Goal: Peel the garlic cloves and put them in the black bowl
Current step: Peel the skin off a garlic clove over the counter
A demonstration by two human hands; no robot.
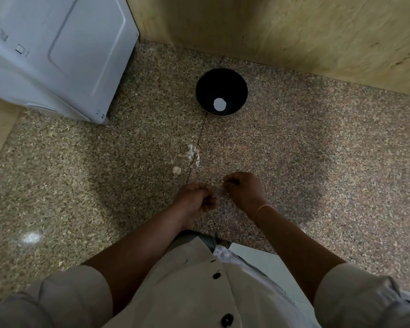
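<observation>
Above the tabletop [294, 150], left hand [194, 197] and right hand [243, 188] are pinching a clove [223, 184]. Likely light, slippery; hold its tip

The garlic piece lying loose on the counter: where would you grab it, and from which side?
Pinch the garlic piece across its rounded sides, coming straight down from above. It lies small and low on the flat counter, apart from the peels, so nothing blocks fingers either side.
</observation>
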